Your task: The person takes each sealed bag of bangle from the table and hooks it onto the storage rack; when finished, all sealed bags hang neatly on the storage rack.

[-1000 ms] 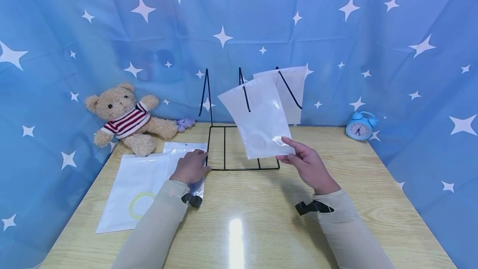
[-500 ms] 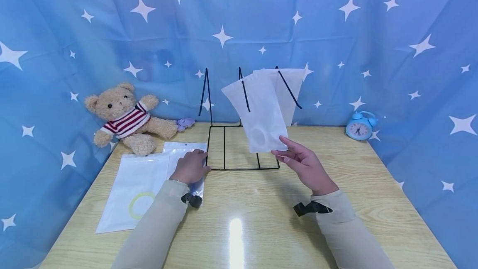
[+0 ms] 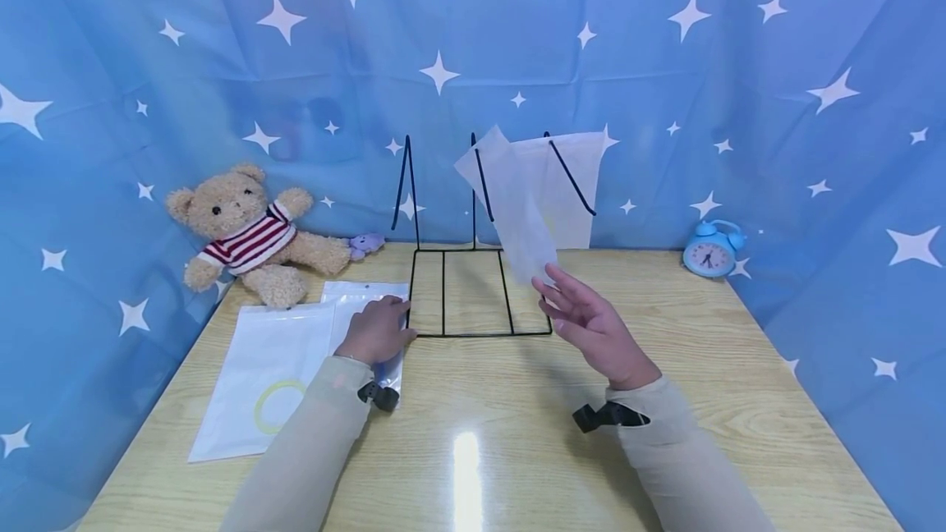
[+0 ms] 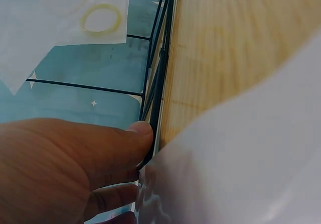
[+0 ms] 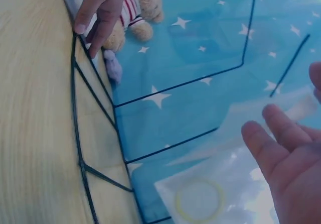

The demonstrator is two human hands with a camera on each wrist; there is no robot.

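A black wire display rack (image 3: 480, 335) with three hooks stands on the table. My left hand (image 3: 377, 330) holds its left front corner, thumb on the wire (image 4: 159, 91) in the left wrist view. From the middle hook hangs a white zip bag (image 3: 517, 212), tilted and bent, its lower end by my right fingertips. My right hand (image 3: 594, 331) has its fingers spread and grips nothing. On the right hook hangs another white bag (image 3: 584, 175); a yellow ring (image 4: 102, 20) shows in a hanging bag. The left hook (image 3: 401, 183) is bare.
Left of the rack, a white bag with a yellow ring (image 3: 240, 384) overlaps a second bag (image 3: 347, 295) on the table. A teddy bear (image 3: 254, 224) and a small purple toy (image 3: 365, 245) sit behind. A blue alarm clock (image 3: 711, 251) stands at the back right.
My right fingers have let go of the bag's lower corner and spread, moving slightly left. The bag on the middle hook has swung and turned. The left hand stays put.
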